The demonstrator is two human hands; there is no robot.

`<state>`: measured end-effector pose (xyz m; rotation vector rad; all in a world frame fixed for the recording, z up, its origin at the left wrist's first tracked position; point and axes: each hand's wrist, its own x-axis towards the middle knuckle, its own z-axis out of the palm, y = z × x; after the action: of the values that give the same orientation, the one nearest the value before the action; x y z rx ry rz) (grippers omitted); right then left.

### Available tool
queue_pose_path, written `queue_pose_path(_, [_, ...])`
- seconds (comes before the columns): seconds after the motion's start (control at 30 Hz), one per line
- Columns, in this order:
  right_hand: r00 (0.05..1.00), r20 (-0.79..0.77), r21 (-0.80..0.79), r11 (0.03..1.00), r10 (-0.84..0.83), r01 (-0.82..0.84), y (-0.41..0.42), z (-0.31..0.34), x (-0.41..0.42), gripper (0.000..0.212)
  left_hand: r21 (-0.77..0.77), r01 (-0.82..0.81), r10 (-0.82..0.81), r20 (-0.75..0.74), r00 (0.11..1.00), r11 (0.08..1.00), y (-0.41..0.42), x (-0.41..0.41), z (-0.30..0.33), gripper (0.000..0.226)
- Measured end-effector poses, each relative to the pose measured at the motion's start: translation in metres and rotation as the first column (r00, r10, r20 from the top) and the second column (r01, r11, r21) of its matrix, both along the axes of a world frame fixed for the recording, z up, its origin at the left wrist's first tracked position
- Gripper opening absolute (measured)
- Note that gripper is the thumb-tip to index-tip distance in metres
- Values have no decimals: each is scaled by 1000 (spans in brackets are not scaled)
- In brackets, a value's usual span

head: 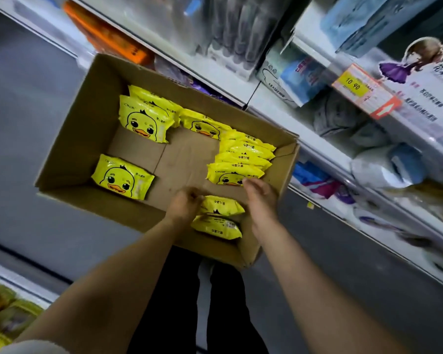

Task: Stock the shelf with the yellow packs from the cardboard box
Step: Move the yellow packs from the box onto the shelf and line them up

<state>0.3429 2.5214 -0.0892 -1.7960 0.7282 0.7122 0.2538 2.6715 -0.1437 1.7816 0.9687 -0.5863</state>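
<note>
Gripping with curled fingers, the left hand [183, 204] held the left end of a yellow pack [221, 206] standing on edge at the near side of the cardboard box [69, 139]. Its right end lay close to the right hand [260, 198], whose fingers were straight and relaxed; whether that hand touched it could not be told. Just nearer the person than the held pack lay a second pack [216, 227], against the near wall. Beyond the right hand's fingertips, a row of packs [243, 157] stood overlapping along the box's right side, the closest one touching or almost touching those fingertips. Left of the left hand, well apart, one pack [123, 177] lay flat, duck face up, on the box floor. Farther off, toward the far left corner, more packs [143, 118] were stacked, with another [202, 123] beside them at the far wall. To the right of both hands ran the shelf [325, 152], holding blurred goods in white, blue and purple, with a yellow price tag [353, 86] on an upper edge. Below the forearms, dark trousers [215, 302] showed.
</note>
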Motion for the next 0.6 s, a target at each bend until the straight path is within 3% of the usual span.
queue_pose_path(0.2, [986,41,41,986,159,-160,2,24,7,55,126,-178,162,128,978,976,23,10,48,39])
queue_pose_path(0.37, [976,-18,148,966,218,-213,8,40,4,116,-5,-323,320,156,935,946,18,21,85,68])
queue_pose_path(0.43, [983,-2,159,970,186,-184,1,39,5,109,-146,-420,440,155,884,896,12,26,104,70])
queue_pose_path(0.53, [992,28,198,972,127,-130,-8,47,6,89,-447,-396,509,164,845,802,6,26,117,39])
queue_pose_path(0.6, [992,-7,247,962,124,-119,-10,53,5,85,-475,-351,483,189,855,807,3,24,118,38])
